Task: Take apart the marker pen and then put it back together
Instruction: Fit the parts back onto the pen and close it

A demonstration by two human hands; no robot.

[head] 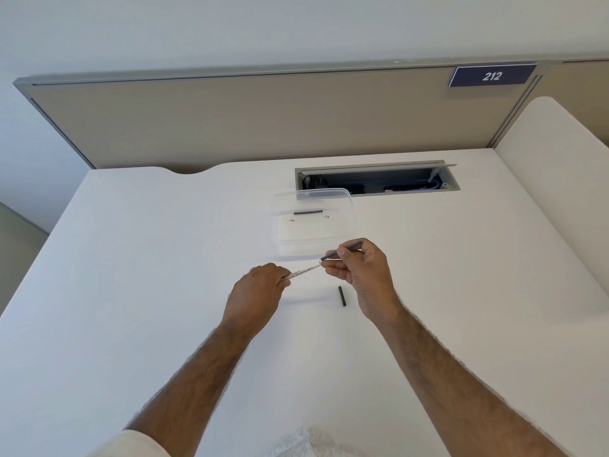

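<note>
Within left hand [258, 288], barrel [303, 271] half-hidden.

The cap [340, 296] lies on the surface [131, 258] between the left hand [258, 290] and right hand [364, 273]; the tub [313, 249] (a short rod [308, 212] inside) sits farther off, the cable hatch [379, 167] behind it.

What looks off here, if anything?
Nothing spilled or damaged. The pen is simply apart: the left hand grips the barrel, the right hand pinches the dark insert at its mouth, and a black piece lies loose on the desk. Only oddity: the cable hatch behind the tub stands open.
</note>
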